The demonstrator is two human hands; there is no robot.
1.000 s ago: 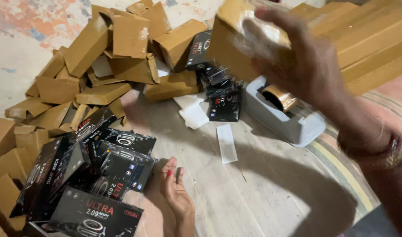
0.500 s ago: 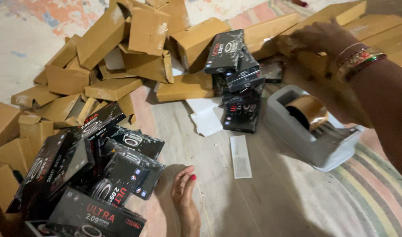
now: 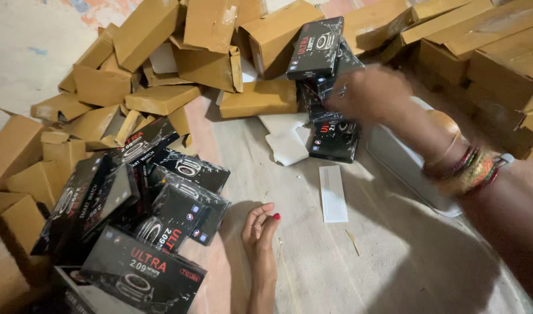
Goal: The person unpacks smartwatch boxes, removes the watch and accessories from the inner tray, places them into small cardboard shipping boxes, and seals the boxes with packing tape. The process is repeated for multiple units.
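Note:
My left hand rests palm-up on the cloth-covered floor, fingers loosely curled and holding nothing. It lies beside a heap of black smartwatch boxes. My right hand, blurred by motion and wearing bangles at the wrist, reaches over a small stack of black boxes at the top centre. Its fingertips touch that stack, and the blur hides whether they grip a box. One black box leans upright behind the stack.
Brown cardboard cartons lie jumbled across the top left, and more are stacked at the top right. A white tape dispenser sits under my right forearm. White paper pieces and a paper strip lie on the floor.
My right hand let go of the brown carton at the right stack and swung left and down onto the stack of black boxes. My left hand stayed put.

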